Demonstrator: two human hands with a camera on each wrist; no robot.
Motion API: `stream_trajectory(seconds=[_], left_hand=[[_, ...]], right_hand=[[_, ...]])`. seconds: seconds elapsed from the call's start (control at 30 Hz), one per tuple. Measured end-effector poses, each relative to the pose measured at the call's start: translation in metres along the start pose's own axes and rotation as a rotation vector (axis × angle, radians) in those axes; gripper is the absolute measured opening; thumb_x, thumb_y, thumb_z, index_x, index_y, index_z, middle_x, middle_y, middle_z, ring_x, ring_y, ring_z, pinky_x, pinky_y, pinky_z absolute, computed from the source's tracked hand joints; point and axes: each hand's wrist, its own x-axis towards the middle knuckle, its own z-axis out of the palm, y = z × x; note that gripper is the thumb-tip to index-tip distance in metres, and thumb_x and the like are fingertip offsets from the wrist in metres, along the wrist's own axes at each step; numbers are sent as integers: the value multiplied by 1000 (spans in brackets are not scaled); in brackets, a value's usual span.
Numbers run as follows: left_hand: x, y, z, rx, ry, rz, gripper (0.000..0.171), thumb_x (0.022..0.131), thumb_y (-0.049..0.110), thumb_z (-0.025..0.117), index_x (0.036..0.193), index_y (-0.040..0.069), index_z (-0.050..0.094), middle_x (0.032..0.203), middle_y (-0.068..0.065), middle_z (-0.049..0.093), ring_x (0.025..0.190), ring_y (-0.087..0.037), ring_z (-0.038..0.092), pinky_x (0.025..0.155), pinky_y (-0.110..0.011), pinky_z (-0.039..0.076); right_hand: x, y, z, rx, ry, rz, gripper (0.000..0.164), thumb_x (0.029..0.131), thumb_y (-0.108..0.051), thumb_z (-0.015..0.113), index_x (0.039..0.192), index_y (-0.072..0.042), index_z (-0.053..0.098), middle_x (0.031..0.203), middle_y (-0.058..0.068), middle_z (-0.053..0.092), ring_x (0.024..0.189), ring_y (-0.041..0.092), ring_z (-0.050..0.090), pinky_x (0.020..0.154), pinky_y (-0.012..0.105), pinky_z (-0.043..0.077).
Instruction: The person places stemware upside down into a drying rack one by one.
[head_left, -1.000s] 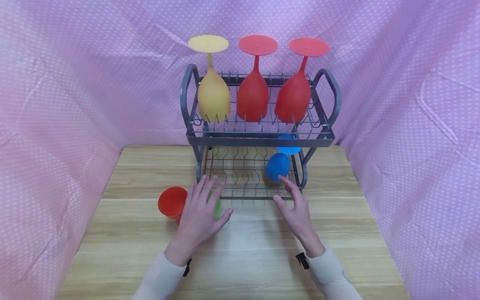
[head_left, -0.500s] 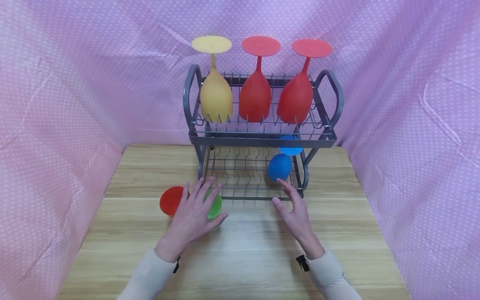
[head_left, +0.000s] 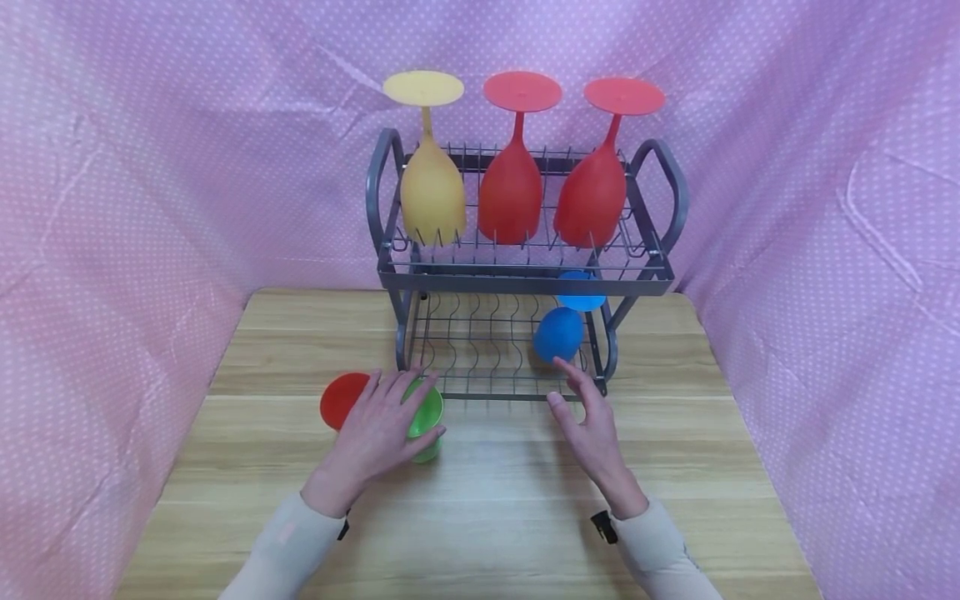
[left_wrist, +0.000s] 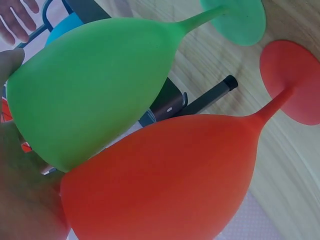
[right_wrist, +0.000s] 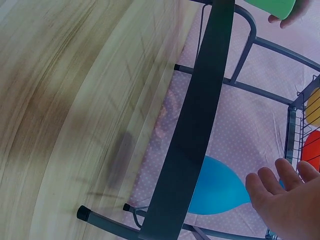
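In the head view my left hand (head_left: 375, 429) spreads over the tops of two plastic goblets, fingers extended and thumb out to the right. Beneath it are a green goblet (head_left: 429, 410) and, to its left, a red goblet (head_left: 342, 402), both partly covered. The left wrist view shows the green goblet (left_wrist: 100, 80) and red goblet (left_wrist: 165, 170) upright side by side, thumb at the green rim. My right hand (head_left: 596, 429) hovers with parted, relaxed fingers before the rack's lower tier, holding nothing. Its index fingertip overlaps the bottom of an upside-down blue goblet (head_left: 558, 336).
A grey two-tier dish rack (head_left: 525, 285) stands at the back of the wooden table (head_left: 495, 517). On its upper tier a yellow goblet (head_left: 432, 196) and two red goblets (head_left: 510, 196) stand upside down. Pink dotted cloth (head_left: 135, 208) hangs around the table.
My left hand has shifted left and toward me, uncovering more of the green goblet and covering more of the red one. My right hand stays nearly still. The view shifted slightly.
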Motion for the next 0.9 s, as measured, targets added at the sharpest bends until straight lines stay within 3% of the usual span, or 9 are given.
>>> stream_trajectory(seconds=[0.17, 0.3, 0.5, 0.9], left_hand=[[1, -1, -1, 1, 15, 24, 68, 88, 52, 75, 141, 12, 63, 138, -18, 62, 126, -38, 60, 109, -61, 44], [1, 0, -2, 1, 43, 39, 64, 88, 50, 77, 138, 12, 67, 134, -18, 64, 121, -37, 62, 100, -55, 53], [1, 3, -4, -24, 83, 48, 64, 86, 49, 79, 138, 13, 66, 135, -17, 63, 118, -37, 63, 94, -52, 57], [1, 10, -11, -86, 170, 55, 67, 85, 48, 80, 140, 13, 64, 137, -15, 61, 120, -36, 62, 94, -51, 58]], right_hand=[[-1, 0, -1, 6, 5, -8, 47, 104, -16, 60, 150, -15, 52, 155, 2, 52, 144, 21, 45, 115, 19, 34], [0, 1, -1, 5, 9, -22, 47, 104, -13, 59, 150, -13, 52, 155, 4, 52, 144, 24, 45, 114, 16, 32], [0, 1, -1, -13, 18, -42, 46, 104, -13, 59, 150, -13, 53, 155, 5, 52, 144, 25, 46, 115, 20, 34], [-3, -2, -1, -32, 15, -38, 44, 105, -17, 60, 148, -12, 55, 156, 3, 51, 145, 24, 45, 117, 43, 39]])
